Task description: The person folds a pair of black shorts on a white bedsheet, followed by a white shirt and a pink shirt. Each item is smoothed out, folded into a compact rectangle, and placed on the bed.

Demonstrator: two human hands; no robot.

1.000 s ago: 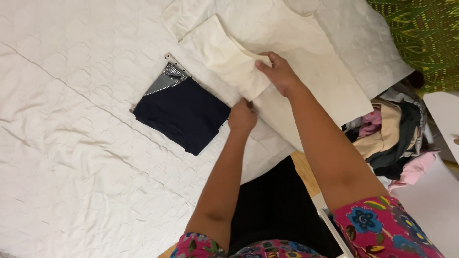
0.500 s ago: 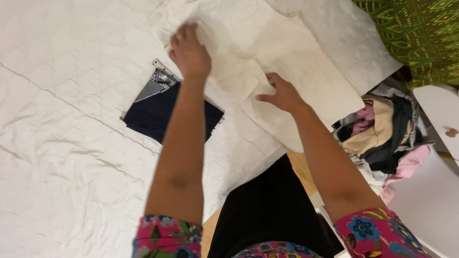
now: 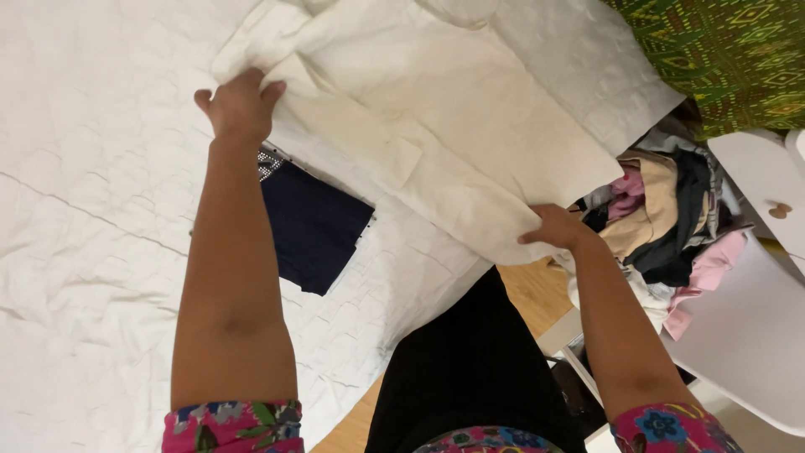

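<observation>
Cream cloth is stretching over the white quilted bed (image 3: 84, 252): the cream garment (image 3: 436, 126) is lying there, the left hand (image 3: 239, 105) pinching its far edge, the right hand (image 3: 555, 228) gripping its near corner. A folded navy garment (image 3: 314, 226) is sitting just beside the left forearm.

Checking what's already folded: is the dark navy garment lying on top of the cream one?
No: the dark navy garment lies flat on the white quilt, beside and partly under the cream garment.
</observation>
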